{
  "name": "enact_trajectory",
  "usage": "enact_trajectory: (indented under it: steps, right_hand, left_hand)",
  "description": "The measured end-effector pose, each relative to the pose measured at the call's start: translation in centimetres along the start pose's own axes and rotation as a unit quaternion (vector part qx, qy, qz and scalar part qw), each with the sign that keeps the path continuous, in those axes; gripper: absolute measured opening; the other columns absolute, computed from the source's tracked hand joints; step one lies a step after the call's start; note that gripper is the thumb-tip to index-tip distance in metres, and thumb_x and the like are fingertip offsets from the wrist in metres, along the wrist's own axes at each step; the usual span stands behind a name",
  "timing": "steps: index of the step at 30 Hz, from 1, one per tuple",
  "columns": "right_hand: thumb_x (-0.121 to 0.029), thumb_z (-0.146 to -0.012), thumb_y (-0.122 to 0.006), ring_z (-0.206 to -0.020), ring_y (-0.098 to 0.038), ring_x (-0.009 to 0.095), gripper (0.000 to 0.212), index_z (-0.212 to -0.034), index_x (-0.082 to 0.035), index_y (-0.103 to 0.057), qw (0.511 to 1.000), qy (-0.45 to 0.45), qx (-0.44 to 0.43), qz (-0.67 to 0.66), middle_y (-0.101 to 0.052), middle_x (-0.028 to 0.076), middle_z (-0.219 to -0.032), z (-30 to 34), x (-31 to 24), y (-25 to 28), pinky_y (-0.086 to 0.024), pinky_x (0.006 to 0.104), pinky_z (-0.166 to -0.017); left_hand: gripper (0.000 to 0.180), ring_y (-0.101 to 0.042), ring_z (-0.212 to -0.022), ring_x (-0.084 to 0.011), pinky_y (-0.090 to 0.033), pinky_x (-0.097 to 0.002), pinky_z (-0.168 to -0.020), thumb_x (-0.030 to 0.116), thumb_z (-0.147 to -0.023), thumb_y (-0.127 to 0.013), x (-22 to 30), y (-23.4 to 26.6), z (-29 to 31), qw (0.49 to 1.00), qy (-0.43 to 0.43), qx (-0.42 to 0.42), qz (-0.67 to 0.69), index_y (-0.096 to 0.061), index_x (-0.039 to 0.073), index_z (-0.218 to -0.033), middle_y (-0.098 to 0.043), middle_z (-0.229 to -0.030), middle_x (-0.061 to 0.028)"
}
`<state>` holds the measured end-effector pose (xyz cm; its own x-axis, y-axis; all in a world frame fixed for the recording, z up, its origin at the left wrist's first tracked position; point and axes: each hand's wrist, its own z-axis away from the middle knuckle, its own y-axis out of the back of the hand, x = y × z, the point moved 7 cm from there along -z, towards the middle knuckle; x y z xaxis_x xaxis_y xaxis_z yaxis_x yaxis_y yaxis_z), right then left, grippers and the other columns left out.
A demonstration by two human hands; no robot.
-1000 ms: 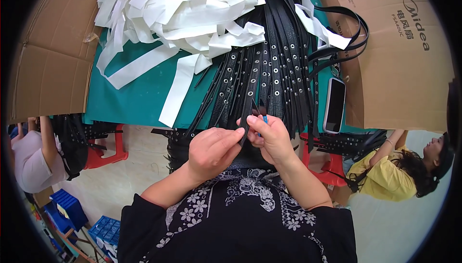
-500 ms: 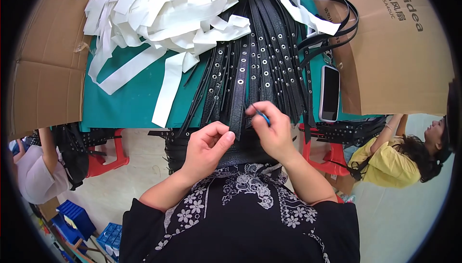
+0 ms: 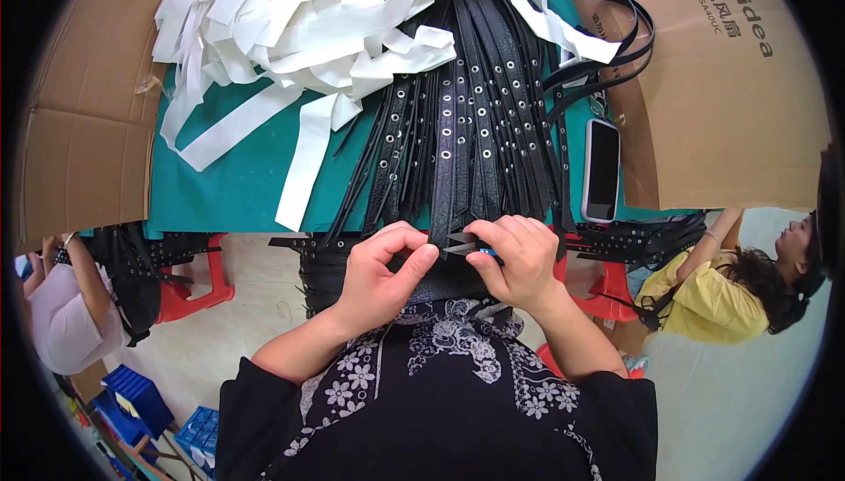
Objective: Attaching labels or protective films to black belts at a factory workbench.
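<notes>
A black leather-like belt with metal eyelets (image 3: pixel 446 173) runs down from the bundle to the table's front edge. At its end, thumb and forefinger of my left hand (image 3: pixel 380 277) are pinched against the strap's left side. My right hand (image 3: pixel 524 263) is closed round small thread snips (image 3: pixel 459 249) with blue on the handle. The parted blades point left, at the strap's end, close to my left fingertips. Whether they touch a thread is too small to see.
Behind lie more black eyeleted belts (image 3: pixel 515 120) and a heap of white strips (image 3: pixel 290 23). A phone (image 3: pixel 602 171) rests on the green table (image 3: pixel 238 195). Cardboard boxes (image 3: pixel 731 129) flank it. Two people work at the sides, one in a yellow top (image 3: pixel 709 296).
My right hand has come down and slightly right, turning the snips so their blades now show pointing left at the belt's end. My left hand has barely shifted.
</notes>
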<state>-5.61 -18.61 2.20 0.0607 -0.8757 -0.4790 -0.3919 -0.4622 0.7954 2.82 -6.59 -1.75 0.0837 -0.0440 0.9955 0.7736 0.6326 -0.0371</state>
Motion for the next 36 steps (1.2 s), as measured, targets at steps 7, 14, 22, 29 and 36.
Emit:
enact_trajectory:
  steps: [7,14,22,29,36]
  right_hand:
    - [-0.033,-0.075,-0.06,-0.049,-0.048,0.017,0.025,-0.083,-0.009,-0.06,1.0,-0.019,0.023,0.007,-0.047,0.001,-0.059,-0.1,-0.5,0.0,-0.036,0.0287,-0.044]
    - [-0.032,-0.073,-0.062,-0.047,-0.046,0.015,0.023,-0.081,-0.011,-0.061,0.998,-0.006,0.028,0.052,-0.046,0.0,-0.057,-0.2,-0.8,0.5,-0.034,0.0276,-0.043]
    - [-0.021,-0.087,-0.05,-0.053,-0.043,0.006,0.02,-0.088,-0.002,-0.055,0.964,-0.143,0.167,-0.15,-0.049,-0.001,-0.062,0.7,2.8,1.0,-0.031,0.0223,-0.046]
    - [-0.025,-0.083,-0.058,-0.061,-0.039,0.0,0.024,-0.092,-0.003,-0.055,0.844,-0.372,-0.042,-0.385,-0.046,-0.008,-0.068,1.3,3.3,-2.4,-0.031,0.0154,-0.054]
    - [-0.017,-0.083,-0.059,-0.046,-0.03,-0.001,0.014,-0.09,-0.005,-0.056,0.651,-0.481,-0.028,-0.587,-0.043,-0.008,-0.061,2.2,3.0,-6.7,-0.02,0.0157,-0.04]
  left_hand:
    - [0.012,-0.048,-0.064,-0.0078,-0.038,-0.0201,-0.057,0.008,-0.081,-0.059,-0.8,0.0,0.2,0.999,0.017,0.007,0.036,-0.057,-0.003,-0.079,-0.052,-0.072,-0.0032]
    - [0.013,-0.047,-0.065,-0.0045,-0.038,-0.0182,-0.058,0.01,-0.084,-0.056,-1.1,-0.6,0.0,0.992,0.041,-0.012,0.117,-0.057,-0.003,-0.08,-0.052,-0.073,-0.0006]
    - [0.013,-0.047,-0.066,-0.0036,-0.038,-0.0177,-0.058,0.012,-0.085,-0.055,-1.6,-0.9,0.1,0.982,0.08,-0.028,0.167,-0.057,-0.001,-0.082,-0.052,-0.071,0.0017]
    - [0.013,-0.046,-0.065,-0.0028,-0.037,-0.0166,-0.058,0.012,-0.085,-0.055,-1.9,-0.7,0.4,0.981,0.085,-0.027,0.174,-0.057,0.0,-0.082,-0.052,-0.071,0.0025]
    - [0.011,-0.045,-0.064,-0.0023,-0.036,-0.0162,-0.058,0.011,-0.085,-0.056,-3.0,-1.2,1.0,0.983,0.106,-0.032,0.148,-0.056,0.001,-0.081,-0.051,-0.073,0.0025]
